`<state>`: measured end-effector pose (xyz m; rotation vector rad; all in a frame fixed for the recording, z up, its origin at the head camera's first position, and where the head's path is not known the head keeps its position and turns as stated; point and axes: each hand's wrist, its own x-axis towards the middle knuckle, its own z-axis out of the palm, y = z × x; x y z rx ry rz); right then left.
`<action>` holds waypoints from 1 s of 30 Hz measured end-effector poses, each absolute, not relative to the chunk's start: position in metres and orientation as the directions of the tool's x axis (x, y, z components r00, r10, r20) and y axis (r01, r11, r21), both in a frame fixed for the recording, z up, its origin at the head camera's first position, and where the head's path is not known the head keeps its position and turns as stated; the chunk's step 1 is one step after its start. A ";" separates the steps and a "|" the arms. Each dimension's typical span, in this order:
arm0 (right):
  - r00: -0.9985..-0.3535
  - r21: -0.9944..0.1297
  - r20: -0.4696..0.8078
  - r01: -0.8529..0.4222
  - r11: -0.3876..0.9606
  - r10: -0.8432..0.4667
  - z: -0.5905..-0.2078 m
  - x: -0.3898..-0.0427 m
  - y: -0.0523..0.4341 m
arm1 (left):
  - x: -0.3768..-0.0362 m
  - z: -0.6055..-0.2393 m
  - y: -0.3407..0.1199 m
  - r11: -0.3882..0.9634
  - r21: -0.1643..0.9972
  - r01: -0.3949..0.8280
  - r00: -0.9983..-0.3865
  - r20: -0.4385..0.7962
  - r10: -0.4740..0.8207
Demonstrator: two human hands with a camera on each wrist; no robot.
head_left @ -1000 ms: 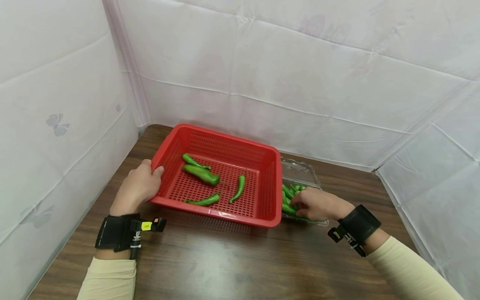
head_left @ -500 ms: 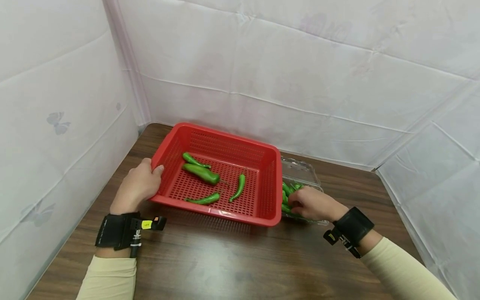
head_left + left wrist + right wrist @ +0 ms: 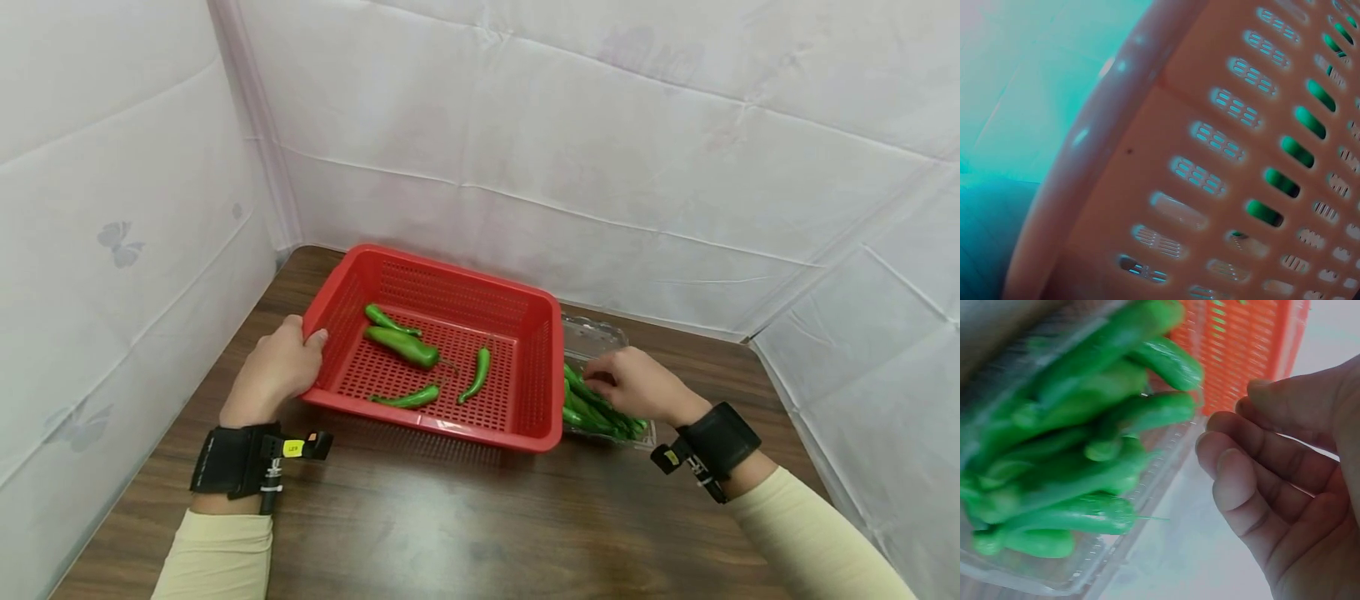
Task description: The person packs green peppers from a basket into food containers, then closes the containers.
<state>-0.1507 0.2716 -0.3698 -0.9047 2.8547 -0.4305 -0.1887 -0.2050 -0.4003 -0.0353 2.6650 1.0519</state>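
Note:
My left hand (image 3: 273, 371) grips the left rim of a red plastic basket (image 3: 442, 424), thumb over the edge. On the basket's slotted floor lie a large green pepper (image 3: 402, 347) and several thinner ones, such as a curved chili (image 3: 476, 377). In the left wrist view the basket wall (image 3: 1107, 181) fills most of the frame, with green showing through its slots. To the right, a clear plastic container (image 3: 1063, 584) holds a heap of green peppers (image 3: 1072, 462). Close over this heap is my right hand (image 3: 637, 385), fingers loosely bent with nothing between them.
Behind the heap stands the container's clear lid (image 3: 592, 337), raised. The basket overlaps the container's left side in the head view. A dark wooden table (image 3: 420, 533) lies below, with white sheeting (image 3: 525, 167) hung along the back and both sides.
My right hand has risen off the peppers and shifted slightly back, uncovering more of the heap. My left hand and the basket have stayed where they were.

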 end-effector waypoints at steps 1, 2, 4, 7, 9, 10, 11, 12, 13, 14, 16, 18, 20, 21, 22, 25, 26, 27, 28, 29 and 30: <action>-0.815 -0.304 -0.009 -0.550 0.778 -0.580 -0.367 -0.153 0.271 | -0.189 -0.400 -0.206 0.736 0.666 -0.123 -0.962 -0.263 0.077; -0.814 -0.303 0.007 -0.556 0.774 -0.581 -0.365 -0.154 0.270 | -0.188 -0.401 -0.206 0.736 0.665 -0.123 -0.962 -0.262 0.076; -0.809 -0.296 0.029 -0.568 0.768 -0.587 -0.360 -0.158 0.266 | -0.188 -0.401 -0.207 0.737 0.665 -0.120 -0.963 -0.257 0.075; -0.805 -0.287 0.062 -0.581 0.762 -0.590 -0.354 -0.165 0.260 | -0.188 -0.401 -0.208 0.739 0.663 -0.118 -0.964 -0.254 0.074; -0.804 -0.296 0.075 -0.582 0.757 -0.589 -0.350 -0.169 0.254 | -0.188 -0.401 -0.207 0.738 0.663 -0.125 -0.963 -0.259 0.070; -0.804 -0.304 0.080 -0.582 0.754 -0.589 -0.347 -0.171 0.250 | -0.188 -0.401 -0.206 0.738 0.662 -0.128 -0.963 -0.262 0.068; -0.802 -0.315 0.083 -0.584 0.748 -0.592 -0.345 -0.173 0.246 | -0.188 -0.401 -0.205 0.739 0.661 -0.130 -0.962 -0.264 0.067; -0.800 -0.318 0.085 -0.587 0.745 -0.594 -0.342 -0.176 0.241 | -0.189 -0.401 -0.204 0.738 0.661 -0.132 -0.962 -0.266 0.067; -0.799 -0.318 0.083 -0.587 0.744 -0.595 -0.339 -0.178 0.235 | -0.189 -0.401 -0.203 0.737 0.663 -0.133 -0.961 -0.268 0.068; -0.797 -0.321 0.074 -0.588 0.742 -0.600 -0.336 -0.182 0.226 | -0.188 -0.400 -0.204 0.735 0.663 -0.139 -0.960 -0.272 0.064; -0.796 -0.315 0.044 -0.584 0.748 -0.603 -0.329 -0.189 0.207 | -0.188 -0.400 -0.203 0.733 0.664 -0.144 -0.960 -0.275 0.060; -0.792 -0.304 0.001 -0.582 0.754 -0.611 -0.324 -0.198 0.185 | -0.188 -0.401 -0.202 0.729 0.669 -0.147 -0.960 -0.275 0.059; -0.774 -0.286 -0.050 -0.595 0.752 -0.631 -0.321 -0.209 0.160 | -0.188 -0.401 -0.201 0.726 0.672 -0.149 -0.960 -0.273 0.056; -0.761 -0.277 -0.075 -0.605 0.746 -0.645 -0.322 -0.214 0.148 | -0.188 -0.401 -0.201 0.726 0.672 -0.148 -0.961 -0.271 0.055; -0.746 -0.266 -0.099 -0.617 0.740 -0.658 -0.323 -0.220 0.136 | -0.189 -0.401 -0.201 0.727 0.671 -0.148 -0.961 -0.270 0.054; -0.712 -0.223 -0.178 -0.643 0.732 -0.679 -0.334 -0.235 0.104 | -0.189 -0.400 -0.198 0.729 0.668 -0.150 -0.961 -0.273 0.053; -0.708 -0.212 -0.206 -0.642 0.737 -0.676 -0.339 -0.238 0.094 | -0.189 -0.400 -0.197 0.729 0.668 -0.151 -0.960 -0.275 0.053; -0.706 -0.197 -0.230 -0.640 0.743 -0.670 -0.345 -0.242 0.085 | -0.189 -0.400 -0.195 0.729 0.667 -0.153 -0.960 -0.276 0.051; -0.705 -0.181 -0.251 -0.639 0.748 -0.663 -0.351 -0.245 0.077 | -0.189 -0.400 -0.194 0.730 0.666 -0.155 -0.960 -0.277 0.049; -0.702 -0.172 -0.274 -0.637 0.751 -0.658 -0.357 -0.248 0.069 | -0.189 -0.400 -0.192 0.730 0.665 -0.155 -0.960 -0.277 0.048; -0.700 -0.157 -0.297 -0.636 0.756 -0.650 -0.363 -0.250 0.063 | -0.189 -0.400 -0.190 0.731 0.665 -0.154 -0.960 -0.275 0.048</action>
